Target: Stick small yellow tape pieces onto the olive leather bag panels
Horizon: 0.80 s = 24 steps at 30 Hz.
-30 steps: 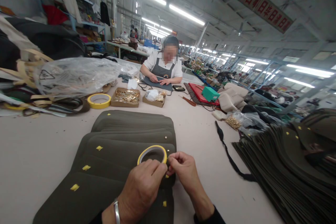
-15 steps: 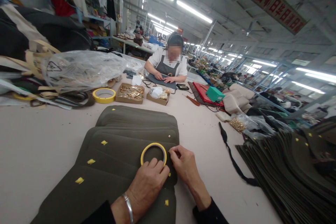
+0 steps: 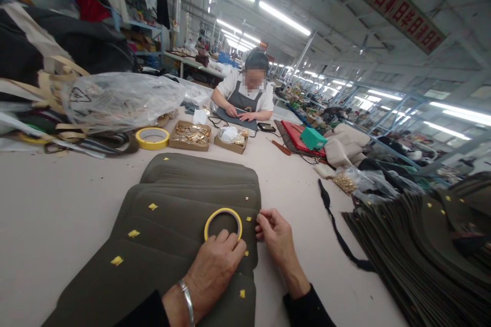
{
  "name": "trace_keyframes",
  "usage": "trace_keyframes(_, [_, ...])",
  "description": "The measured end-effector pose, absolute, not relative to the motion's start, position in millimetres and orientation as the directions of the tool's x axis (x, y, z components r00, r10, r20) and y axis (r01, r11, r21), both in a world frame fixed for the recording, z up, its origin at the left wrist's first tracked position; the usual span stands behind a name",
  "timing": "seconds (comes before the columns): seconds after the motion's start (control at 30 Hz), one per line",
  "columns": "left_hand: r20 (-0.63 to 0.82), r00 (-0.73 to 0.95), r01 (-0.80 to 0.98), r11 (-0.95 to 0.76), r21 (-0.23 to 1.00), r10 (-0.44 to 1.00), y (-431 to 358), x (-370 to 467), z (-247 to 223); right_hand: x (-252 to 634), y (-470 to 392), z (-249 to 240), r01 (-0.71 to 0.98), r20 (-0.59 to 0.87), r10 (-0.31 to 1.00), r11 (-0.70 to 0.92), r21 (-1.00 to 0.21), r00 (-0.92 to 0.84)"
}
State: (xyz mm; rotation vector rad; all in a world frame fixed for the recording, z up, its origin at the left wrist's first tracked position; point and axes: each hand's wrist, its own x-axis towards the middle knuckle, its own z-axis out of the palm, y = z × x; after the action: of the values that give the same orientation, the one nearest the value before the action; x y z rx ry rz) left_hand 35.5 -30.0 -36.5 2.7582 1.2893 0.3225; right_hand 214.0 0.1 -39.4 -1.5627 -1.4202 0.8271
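My left hand (image 3: 218,265) is closed around the near edge of a roll of yellow tape (image 3: 207,222), which rests over a stack of dark olive panels (image 3: 169,214). Small pieces of yellow tape (image 3: 133,233) dot the panels on the left, and others lie along the right side. One yellow tape piece (image 3: 248,219) sits on the panel just left of my right hand (image 3: 275,237). The fingers of that hand are curled together at the panel's right edge; whether anything is between them cannot be made out. A small metal stud (image 3: 247,199) shows near the upper right corner.
Beyond the panels stand a second yellow tape roll (image 3: 152,145), a box of gold metal parts (image 3: 190,135) and a smaller box (image 3: 231,143). A co-worker (image 3: 249,87) sits across the table. At right lie a black strap (image 3: 337,230) and a pile of olive panels (image 3: 406,245).
My right hand has moved a little right, off the panel surface to its edge. A yellow tape piece now shows where its fingertips were. My left hand and the roll are nearly unmoved.
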Motion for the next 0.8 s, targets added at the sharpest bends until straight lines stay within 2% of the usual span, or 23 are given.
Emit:
trace_keyframes(0.07, [0.185, 0.619, 0.747, -0.645, 0.158, 0.763, -30.6, 35.5, -38.0, 214.9, -4.7, -37.3, 0.603, 0.266, 0.963, 0.193, -0.774, 0.033])
trace_keyframes(0.13, [0.209, 0.607, 0.754, -0.639, 0.154, 0.766, -31.2, 35.4, -38.6, 211.9, -6.7, -35.7, 0.727, 0.390, 0.915, 0.335, -0.599, -0.100])
trace_keyframes(0.2, [0.225, 0.595, 0.761, -0.631, 0.150, 0.771, -31.3, 35.2, -38.4, 206.7, -4.9, -35.7, 0.787, 0.413, 0.895, 0.376, -0.489, -0.170])
trace_keyframes(0.27, [0.239, 0.581, 0.774, -0.619, 0.135, 0.778, -30.7, 34.7, -37.8, 201.3, -0.3, -37.1, 0.833, 0.379, 0.912, 0.329, -0.445, -0.158])
trace_keyframes(0.4, [0.236, 0.559, 0.805, -0.588, 0.072, 0.795, -27.7, 33.3, -35.8, 194.9, 8.4, -36.7, 0.863, 0.285, 0.958, 0.180, -0.472, -0.044])
trace_keyframes(0.53, [0.218, 0.566, 0.806, -0.590, 0.058, 0.795, -24.8, 30.4, -32.5, 196.1, 3.5, -26.2, 0.844, 0.243, 0.969, 0.163, -0.510, -0.040])
trace_keyframes(0.6, [0.258, 0.584, 0.782, -0.619, 0.074, 0.770, -24.3, 27.3, -30.6, 199.1, -5.6, -19.8, 0.840, 0.211, 0.972, 0.195, -0.506, -0.099])
trace_keyframes(0.67, [0.328, 0.599, 0.749, -0.656, 0.093, 0.730, -24.3, 22.9, -29.5, 202.7, -16.9, -14.8, 0.819, 0.115, 0.975, 0.222, -0.529, -0.190])
trace_keyframes(0.73, [0.398, 0.598, 0.714, -0.688, 0.130, 0.696, -24.6, 17.7, -30.2, 205.9, -26.8, -11.5, 0.774, 0.023, 0.966, 0.219, -0.594, -0.256])
trace_keyframes(0.8, [0.465, 0.579, 0.668, -0.716, 0.202, 0.670, -24.9, 13.1, -32.2, 208.0, -32.9, -9.1, 0.699, 0.037, 0.974, 0.186, -0.690, -0.222])
